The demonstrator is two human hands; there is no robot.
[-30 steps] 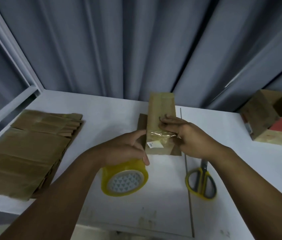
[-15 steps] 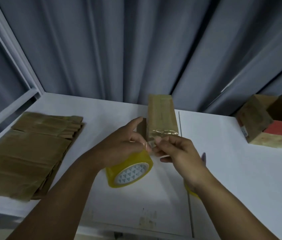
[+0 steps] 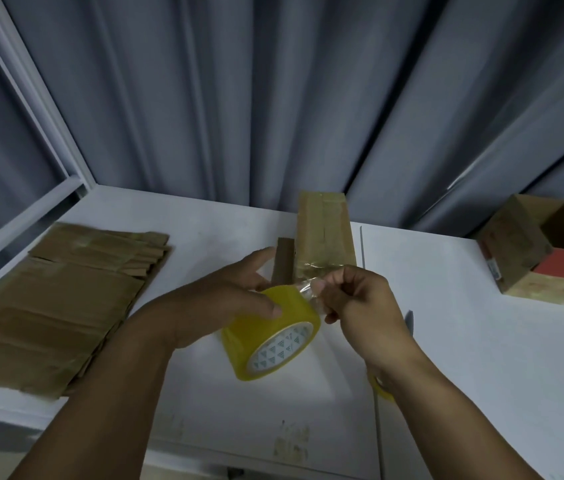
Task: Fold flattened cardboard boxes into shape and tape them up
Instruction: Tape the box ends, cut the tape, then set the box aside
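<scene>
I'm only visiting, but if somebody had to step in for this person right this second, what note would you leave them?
Left hand grips the yellow tape roll over the table. Right hand pinches the loose tape end beside the roll.
The folded box lies just behind both hands, with tape already across its near end.
Scissors lie under the right forearm, mostly hidden.
To do: pull out a strip, finish sealing this box, then fold the flat boxes stacked at the left. Made-up boxes sit at the far right.
</scene>
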